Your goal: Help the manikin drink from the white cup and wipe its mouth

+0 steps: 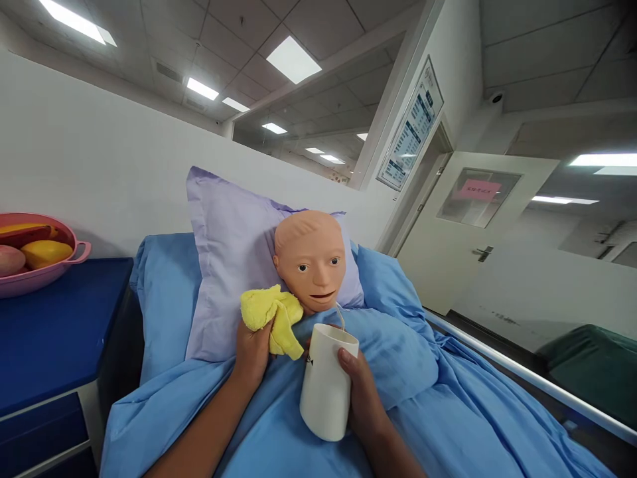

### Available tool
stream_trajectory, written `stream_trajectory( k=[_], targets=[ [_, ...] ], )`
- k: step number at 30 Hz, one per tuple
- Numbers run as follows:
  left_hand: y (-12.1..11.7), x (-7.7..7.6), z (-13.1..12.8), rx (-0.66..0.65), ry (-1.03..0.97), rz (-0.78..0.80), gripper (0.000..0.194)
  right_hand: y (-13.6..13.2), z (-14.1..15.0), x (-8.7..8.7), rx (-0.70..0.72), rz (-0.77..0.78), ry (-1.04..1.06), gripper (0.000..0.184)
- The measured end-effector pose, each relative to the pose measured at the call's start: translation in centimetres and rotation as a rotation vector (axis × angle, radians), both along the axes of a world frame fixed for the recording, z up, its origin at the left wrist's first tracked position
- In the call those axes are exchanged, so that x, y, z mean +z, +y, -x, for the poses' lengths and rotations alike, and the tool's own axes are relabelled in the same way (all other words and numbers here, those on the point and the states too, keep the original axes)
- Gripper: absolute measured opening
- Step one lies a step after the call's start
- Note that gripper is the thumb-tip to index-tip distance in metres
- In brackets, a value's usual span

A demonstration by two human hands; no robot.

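Observation:
A training manikin's head rests face up against a lilac pillow, its mouth slightly parted. Bunched in my left hand is a yellow cloth, close beside the manikin's chin and neck; whether it touches the skin I cannot tell. My right hand is wrapped round a white mug, held upright just below the chin. From the mug's opening a thin pale straw rises toward the manikin's jaw. The mug's contents are hidden.
A blue quilt covers the bed below the head. To the left, a blue-topped bedside cabinet bears a pink basket of fruit. A metal bed rail runs along the right side. Behind stands an open door.

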State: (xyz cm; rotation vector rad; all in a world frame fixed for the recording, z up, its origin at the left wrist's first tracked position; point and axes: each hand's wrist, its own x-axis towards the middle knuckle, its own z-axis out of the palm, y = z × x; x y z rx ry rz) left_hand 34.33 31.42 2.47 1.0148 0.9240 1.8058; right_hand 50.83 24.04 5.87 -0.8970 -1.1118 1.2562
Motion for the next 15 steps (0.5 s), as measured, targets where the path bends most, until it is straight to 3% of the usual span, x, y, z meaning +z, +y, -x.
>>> stream_trajectory(
  k=[15],
  targets=[
    [-0.4, 1.3, -0.3, 0.011, -0.038, -0.016, 0.053, 0.0, 0.2, 0.7, 0.178, -0.155, 0.004, 0.058]
  ],
)
